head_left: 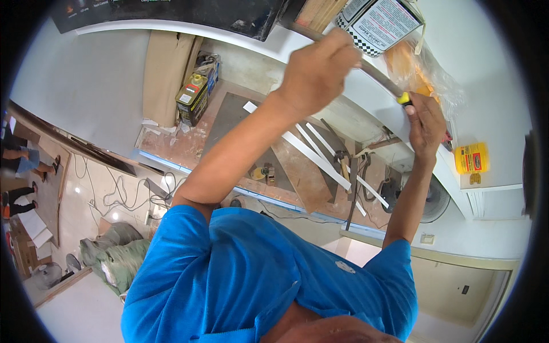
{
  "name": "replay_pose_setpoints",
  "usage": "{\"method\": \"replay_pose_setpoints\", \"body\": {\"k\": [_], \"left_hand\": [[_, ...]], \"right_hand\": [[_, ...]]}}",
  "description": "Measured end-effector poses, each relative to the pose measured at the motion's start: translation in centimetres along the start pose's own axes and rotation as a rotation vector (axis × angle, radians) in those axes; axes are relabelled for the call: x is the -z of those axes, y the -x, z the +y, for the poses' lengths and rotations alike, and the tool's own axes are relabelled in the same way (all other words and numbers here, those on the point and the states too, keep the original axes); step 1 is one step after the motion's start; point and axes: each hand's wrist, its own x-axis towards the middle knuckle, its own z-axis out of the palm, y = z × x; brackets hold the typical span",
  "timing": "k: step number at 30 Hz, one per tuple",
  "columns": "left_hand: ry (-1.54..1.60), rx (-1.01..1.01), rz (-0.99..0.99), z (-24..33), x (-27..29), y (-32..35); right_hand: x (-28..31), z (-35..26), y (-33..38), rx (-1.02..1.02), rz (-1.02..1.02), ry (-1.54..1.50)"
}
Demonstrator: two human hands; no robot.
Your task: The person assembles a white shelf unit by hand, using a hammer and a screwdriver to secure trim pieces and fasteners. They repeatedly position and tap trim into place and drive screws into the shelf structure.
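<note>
A long grey file [380, 78] with a yellow and black handle lies along the edge of a white shelf board [366, 91]. Its handle sits in my right hand [427, 123], with the fingers wrapped round it. Farther up the blade, my left hand [323, 64] is closed over the metal, its fingers bent and slightly blurred. The far tip of the file shows beyond my left hand, near a dark glossy panel [240, 23].
A rectangular can [386, 26], a plastic bag [426, 68] and a yellow tub [472, 158] stand around the shelf. Below, white strips [317, 155], a hammer [343, 163] and a dark can [193, 100] lie or stand on a dusty surface. Cords [123, 191] trail across the floor; people stand far left.
</note>
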Motion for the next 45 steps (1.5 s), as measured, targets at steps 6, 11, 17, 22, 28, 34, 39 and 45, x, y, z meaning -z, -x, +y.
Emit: {"method": "replay_pose_setpoints", "body": {"k": [6,11,17,22,28,34,39,45], "left_hand": [[0.038,-0.024,0.048,-0.1,-0.8,0.0],[0.057,0.032,-0.039,0.3,-0.4,0.0],[0.065,0.044,-0.045,0.7,-0.8,0.1],[0.018,0.003,0.019,0.1,-0.8,-0.3],[0.036,0.008,-0.021,0.5,-0.9,-0.2],[0.029,-0.001,0.001,-0.3,-0.2,-0.1],[0.044,-0.014,-0.012,-0.8,0.5,-0.3],[0.070,0.056,-0.111,0.8,0.1,-0.1]], "right_hand": [[0.5,0.1,-0.6,-0.028,-0.010,-0.021],[0.9,0.5,0.5,-0.021,-0.015,-0.038],[1.1,0.6,0.2,-0.032,-0.018,-0.039],[0.2,0.2,0.1,-0.038,0.010,-0.057],[0.9,0.7,0.6,-0.028,-0.015,-0.027],[0.4,0.1,0.1,0.013,0.007,-0.001],[0.4,-0.3,0.0,0.012,-0.007,0.029],[0.6,0.4,0.6,0.006,0.012,-0.022]]}}
